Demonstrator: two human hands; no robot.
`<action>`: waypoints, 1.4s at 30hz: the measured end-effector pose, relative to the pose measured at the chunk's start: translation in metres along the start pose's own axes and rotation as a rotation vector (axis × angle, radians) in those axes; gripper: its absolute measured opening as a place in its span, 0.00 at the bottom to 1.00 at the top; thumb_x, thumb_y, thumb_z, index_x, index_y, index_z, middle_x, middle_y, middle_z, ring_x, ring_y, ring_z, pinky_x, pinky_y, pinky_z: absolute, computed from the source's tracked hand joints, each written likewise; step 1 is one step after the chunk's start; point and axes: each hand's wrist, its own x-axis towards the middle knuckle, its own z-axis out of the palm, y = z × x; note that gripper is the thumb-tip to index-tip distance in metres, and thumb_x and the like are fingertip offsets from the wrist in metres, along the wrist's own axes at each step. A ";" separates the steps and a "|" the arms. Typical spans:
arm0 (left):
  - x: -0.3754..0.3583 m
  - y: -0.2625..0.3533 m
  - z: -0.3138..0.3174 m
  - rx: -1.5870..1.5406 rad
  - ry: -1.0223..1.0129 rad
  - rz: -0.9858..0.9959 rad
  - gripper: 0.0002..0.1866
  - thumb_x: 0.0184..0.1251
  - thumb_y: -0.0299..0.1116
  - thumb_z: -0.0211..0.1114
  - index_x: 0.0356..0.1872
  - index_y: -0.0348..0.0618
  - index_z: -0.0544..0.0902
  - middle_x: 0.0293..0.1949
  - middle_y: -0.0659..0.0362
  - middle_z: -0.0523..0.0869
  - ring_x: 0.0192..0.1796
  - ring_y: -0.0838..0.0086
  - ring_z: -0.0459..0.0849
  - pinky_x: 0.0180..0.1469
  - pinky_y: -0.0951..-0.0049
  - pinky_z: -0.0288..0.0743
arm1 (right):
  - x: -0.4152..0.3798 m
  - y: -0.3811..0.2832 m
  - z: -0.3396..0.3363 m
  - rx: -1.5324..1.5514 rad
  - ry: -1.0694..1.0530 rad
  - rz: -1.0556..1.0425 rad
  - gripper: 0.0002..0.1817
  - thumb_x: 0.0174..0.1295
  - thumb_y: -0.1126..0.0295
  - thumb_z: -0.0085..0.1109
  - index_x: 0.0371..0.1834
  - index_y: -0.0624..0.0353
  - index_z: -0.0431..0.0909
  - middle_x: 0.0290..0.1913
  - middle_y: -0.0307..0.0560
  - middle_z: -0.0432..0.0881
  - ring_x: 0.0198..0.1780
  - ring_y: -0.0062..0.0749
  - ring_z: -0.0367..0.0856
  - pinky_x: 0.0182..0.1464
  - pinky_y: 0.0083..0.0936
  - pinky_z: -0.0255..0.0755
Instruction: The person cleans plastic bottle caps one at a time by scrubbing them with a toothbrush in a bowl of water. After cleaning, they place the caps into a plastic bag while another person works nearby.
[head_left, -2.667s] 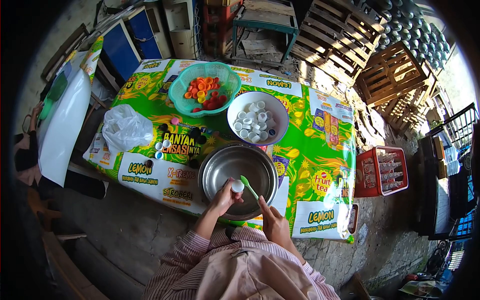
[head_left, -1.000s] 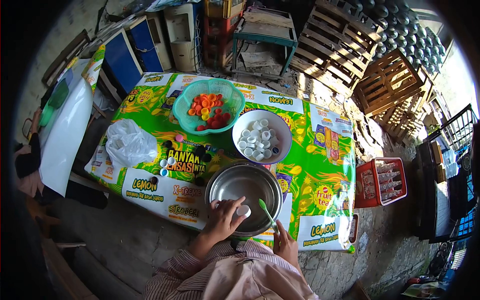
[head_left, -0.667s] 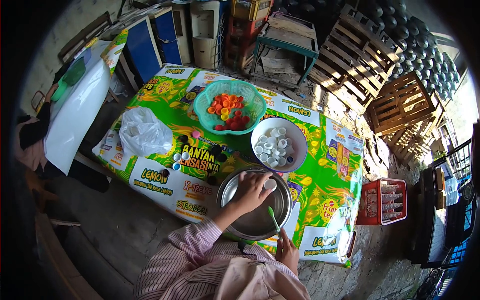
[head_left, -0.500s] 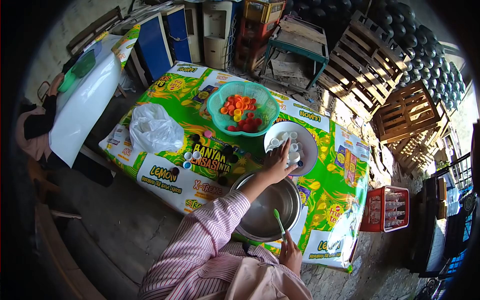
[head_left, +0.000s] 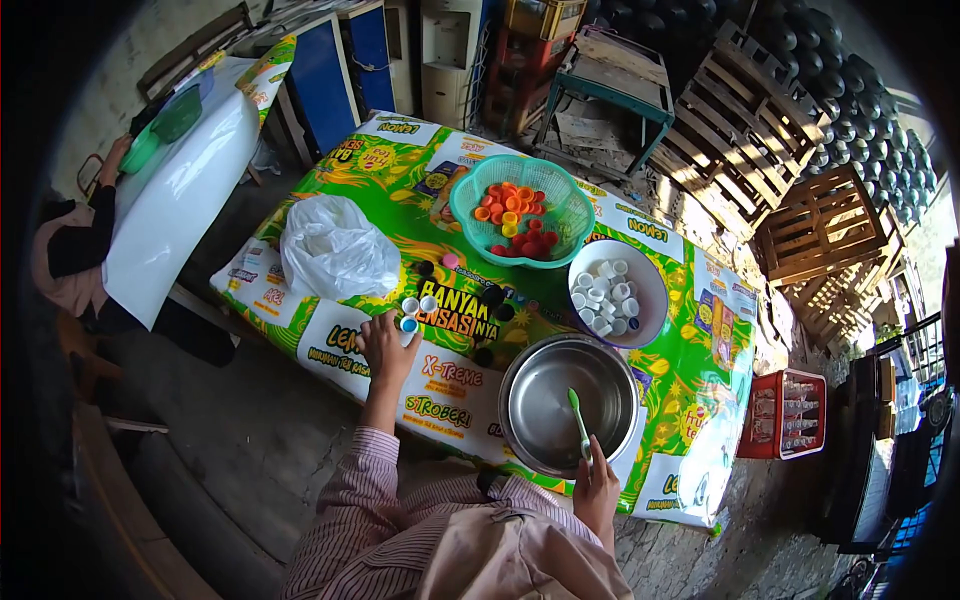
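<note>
My left hand [head_left: 386,346] is at the table's near left part, its fingers apart beside a few white caps [head_left: 428,303] and a blue-and-white cap [head_left: 408,325]. What lies under its fingers is hidden. In my right hand [head_left: 597,488] is a green-and-white toothbrush [head_left: 580,420], its head pointing up over the steel basin [head_left: 515,435]. Behind the basin, a white bowl [head_left: 655,285] holds many white caps [head_left: 605,300]. Farther back, a turquoise plastic basket [head_left: 575,205] contains orange, yellow and red caps [head_left: 512,218].
A white plastic bag [head_left: 335,250] sits on the table's left. Dark caps [head_left: 493,296] and a pink cap [head_left: 450,259] lie mid-table. At far left, another person's arm [head_left: 108,175] reaches to a green basin. A red crate [head_left: 785,415] stands right; wooden pallets [head_left: 745,120] lean behind.
My left hand has moved left from the bowl of white caps to the caps at the near left. My right hand keeps the toothbrush at the basin. The view has shifted slightly.
</note>
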 end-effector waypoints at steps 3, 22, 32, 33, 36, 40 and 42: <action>0.002 -0.004 0.005 0.025 -0.045 0.055 0.20 0.48 0.40 0.70 0.43 0.51 0.73 0.42 0.61 0.77 0.49 0.63 0.70 0.48 0.57 0.59 | 0.001 -0.012 0.004 -0.011 -0.007 -0.004 0.25 0.60 0.76 0.52 0.63 0.56 0.65 0.30 0.55 0.78 0.24 0.45 0.77 0.25 0.36 0.68; -0.065 0.156 -0.034 -0.411 -0.395 0.758 0.18 0.45 0.36 0.70 0.41 0.53 0.80 0.42 0.67 0.78 0.51 0.73 0.72 0.49 0.64 0.58 | -0.014 0.029 -0.034 -0.018 0.140 0.120 0.21 0.61 0.75 0.52 0.60 0.58 0.68 0.33 0.55 0.79 0.22 0.39 0.75 0.26 0.33 0.68; -0.094 0.182 0.000 -0.311 -0.596 0.809 0.16 0.41 0.30 0.72 0.36 0.52 0.83 0.38 0.67 0.78 0.48 0.72 0.71 0.50 0.64 0.57 | -0.028 0.061 -0.058 0.060 0.130 0.142 0.22 0.61 0.76 0.52 0.61 0.58 0.67 0.39 0.58 0.80 0.29 0.47 0.80 0.29 0.35 0.71; -0.094 0.183 -0.001 -0.305 -0.608 0.808 0.16 0.41 0.30 0.72 0.37 0.53 0.83 0.38 0.67 0.78 0.48 0.72 0.71 0.50 0.65 0.57 | -0.028 0.064 -0.060 0.067 0.130 0.154 0.22 0.61 0.76 0.52 0.60 0.57 0.68 0.39 0.58 0.80 0.29 0.47 0.80 0.29 0.35 0.71; -0.098 0.185 -0.003 -0.290 -0.615 0.808 0.17 0.42 0.30 0.71 0.38 0.52 0.82 0.38 0.67 0.79 0.48 0.71 0.72 0.50 0.64 0.57 | -0.031 0.072 -0.063 0.067 0.127 0.153 0.22 0.60 0.76 0.53 0.60 0.58 0.68 0.39 0.58 0.80 0.29 0.45 0.81 0.29 0.34 0.72; -0.101 0.191 -0.012 -0.348 -0.654 0.726 0.17 0.44 0.30 0.71 0.39 0.51 0.80 0.39 0.66 0.81 0.47 0.71 0.75 0.50 0.64 0.56 | -0.030 0.075 -0.068 0.112 0.069 0.207 0.22 0.60 0.75 0.53 0.60 0.57 0.68 0.38 0.57 0.81 0.29 0.45 0.81 0.29 0.34 0.72; -0.103 0.194 -0.018 -0.452 -0.737 0.575 0.16 0.45 0.28 0.71 0.40 0.49 0.81 0.41 0.63 0.81 0.48 0.69 0.78 0.52 0.66 0.60 | -0.026 0.075 -0.067 0.126 0.038 0.156 0.22 0.60 0.75 0.53 0.60 0.56 0.68 0.37 0.57 0.81 0.30 0.45 0.81 0.29 0.34 0.73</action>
